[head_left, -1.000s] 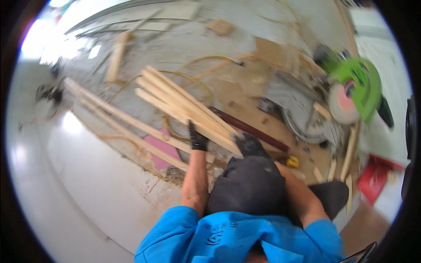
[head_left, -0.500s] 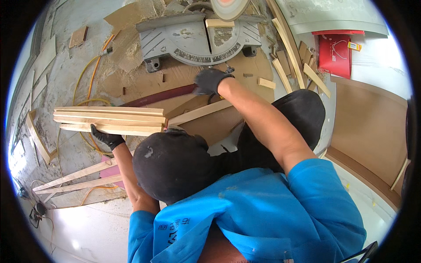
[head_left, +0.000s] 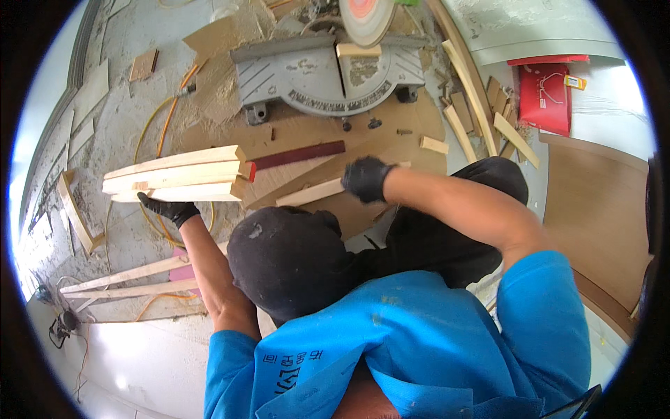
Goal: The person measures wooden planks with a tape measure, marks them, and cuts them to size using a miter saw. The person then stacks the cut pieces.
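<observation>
While gloved, left hand (head_left: 167, 209) grips wood strips (head_left: 174, 174) — underside hidden; right hand (head_left: 366, 178) fisted — contents unclear.

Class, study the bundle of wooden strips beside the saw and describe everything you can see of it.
The bundle of wooden strips is a stack of several long, pale, square-edged battens of bare light wood, lying roughly level and side by side, their cut ends lined up on the right. It sits left of the grey mitre saw, above a dusty floor with a yellow cable. The left hand, in a black glove, grips it from below near its lower edge. A dark red strip lies just past its right end.
</observation>
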Available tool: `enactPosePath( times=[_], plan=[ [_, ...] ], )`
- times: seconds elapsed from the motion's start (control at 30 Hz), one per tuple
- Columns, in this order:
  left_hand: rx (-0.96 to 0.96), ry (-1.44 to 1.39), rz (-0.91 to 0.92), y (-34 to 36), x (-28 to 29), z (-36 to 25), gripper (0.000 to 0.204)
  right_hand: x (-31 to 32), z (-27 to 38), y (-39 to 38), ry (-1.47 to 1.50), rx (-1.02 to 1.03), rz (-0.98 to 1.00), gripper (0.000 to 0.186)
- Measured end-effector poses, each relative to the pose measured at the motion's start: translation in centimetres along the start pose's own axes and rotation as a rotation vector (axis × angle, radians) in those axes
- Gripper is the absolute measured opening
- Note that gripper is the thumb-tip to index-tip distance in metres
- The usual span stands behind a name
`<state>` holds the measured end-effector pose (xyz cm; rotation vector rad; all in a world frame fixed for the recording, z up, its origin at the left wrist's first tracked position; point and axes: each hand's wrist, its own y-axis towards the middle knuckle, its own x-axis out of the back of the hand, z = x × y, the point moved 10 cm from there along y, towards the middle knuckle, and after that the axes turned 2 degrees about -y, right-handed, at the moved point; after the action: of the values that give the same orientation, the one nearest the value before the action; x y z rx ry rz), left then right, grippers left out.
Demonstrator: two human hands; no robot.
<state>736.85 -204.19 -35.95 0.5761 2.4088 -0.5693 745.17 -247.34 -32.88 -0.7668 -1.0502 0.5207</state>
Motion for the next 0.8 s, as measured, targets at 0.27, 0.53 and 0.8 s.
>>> enactPosePath(
  times=[0.27, 0.53, 0.8],
  plan=[
    [0.04, 0.024, -0.076, 0.4, -4.0, -0.3, 0.076, 9.2, 5.2, -17.3, -0.11, 0.081, -0.511, 0.021],
    [-0.21, 0.319, -0.054, 0.3, -6.4, -5.2, 0.059, 10.0, 4.4, -17.1, 0.144, 0.33, -0.467, 0.02],
    [-0.039, 0.199, -0.221, -4.1, -9.3, -7.7, 0.073, 6.1, 4.0, -16.7, 0.328, 0.381, -0.17, 0.015]
  ],
)
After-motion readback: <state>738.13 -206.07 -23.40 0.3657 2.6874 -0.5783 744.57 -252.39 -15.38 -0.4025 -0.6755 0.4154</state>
